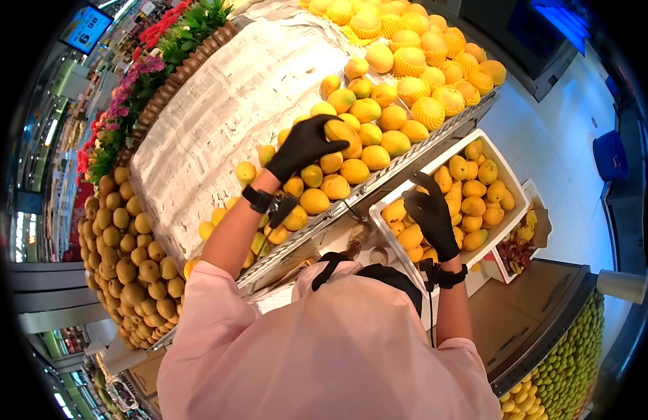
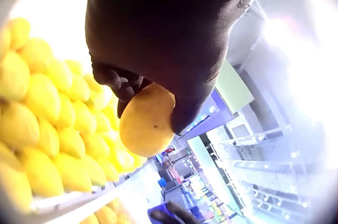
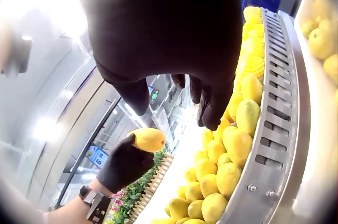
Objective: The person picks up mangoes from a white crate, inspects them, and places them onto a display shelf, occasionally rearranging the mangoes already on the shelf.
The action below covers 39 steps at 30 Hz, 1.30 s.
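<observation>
Black gloves cover both hands. My left hand [image 1: 306, 147] grips a yellow mango [image 2: 148, 121] above the rows of mangoes [image 1: 374, 157] on the display shelf. In the left wrist view the thumb and fingers wrap its two sides, and a small dark spot marks its skin. My right hand [image 1: 434, 217] hovers over a white foam box [image 1: 514, 219] filled with mangoes [image 1: 473, 205]. Its fingers [image 3: 211, 102] are bent loosely, with a gap between them and the thumb and nothing in it.
White paper [image 1: 219, 105] lines the shelf behind the mangoes, and a slotted metal rail [image 3: 274, 108] edges its front. Net-wrapped yellow fruit [image 1: 429, 112] sits at the far end. Brown round fruit [image 1: 131, 259] is heaped at the left, beside flowers [image 1: 121, 105].
</observation>
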Each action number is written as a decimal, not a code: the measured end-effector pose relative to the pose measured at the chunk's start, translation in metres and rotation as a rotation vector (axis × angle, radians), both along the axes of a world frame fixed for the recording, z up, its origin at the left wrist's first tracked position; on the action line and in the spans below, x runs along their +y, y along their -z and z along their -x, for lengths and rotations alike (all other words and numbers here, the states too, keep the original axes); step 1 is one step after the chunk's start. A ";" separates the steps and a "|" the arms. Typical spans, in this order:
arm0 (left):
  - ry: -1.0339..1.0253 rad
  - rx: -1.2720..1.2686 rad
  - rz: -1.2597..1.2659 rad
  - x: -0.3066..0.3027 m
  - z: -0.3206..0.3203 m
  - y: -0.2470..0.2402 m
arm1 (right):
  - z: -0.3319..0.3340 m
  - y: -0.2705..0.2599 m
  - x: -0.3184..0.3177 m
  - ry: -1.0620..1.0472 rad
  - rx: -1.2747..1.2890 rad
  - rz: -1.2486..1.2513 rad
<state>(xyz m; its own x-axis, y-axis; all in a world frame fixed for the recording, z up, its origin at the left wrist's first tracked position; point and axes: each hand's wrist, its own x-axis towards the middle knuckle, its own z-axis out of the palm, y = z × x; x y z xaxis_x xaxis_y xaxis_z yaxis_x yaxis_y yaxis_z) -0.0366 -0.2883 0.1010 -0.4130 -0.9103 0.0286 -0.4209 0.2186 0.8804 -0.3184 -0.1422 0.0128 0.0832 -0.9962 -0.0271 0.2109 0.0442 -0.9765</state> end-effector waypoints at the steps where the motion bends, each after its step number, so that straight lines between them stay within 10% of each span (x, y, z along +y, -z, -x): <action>1: -0.026 -0.027 0.065 -0.019 -0.013 0.000 | 0.000 0.006 -0.001 0.025 0.025 -0.008; 18: 0.123 -0.798 0.289 -0.200 -0.056 0.060 | 0.008 0.048 0.006 0.269 0.085 -0.184; 34: 0.418 -0.834 0.347 -0.225 -0.064 0.073 | 0.009 0.044 -0.007 0.280 0.041 -0.265; 39: 0.231 -0.750 0.403 -0.219 -0.064 0.061 | 0.021 0.044 0.005 0.282 0.126 -0.297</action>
<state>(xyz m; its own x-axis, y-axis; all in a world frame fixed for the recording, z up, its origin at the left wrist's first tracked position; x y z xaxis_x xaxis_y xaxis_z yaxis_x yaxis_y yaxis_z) 0.0275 -0.5074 0.0399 -0.6246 -0.7806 -0.0230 -0.7636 0.6044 0.2271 -0.3395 -0.1370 -0.0316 -0.2138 -0.9267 -0.3090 0.1354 0.2852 -0.9489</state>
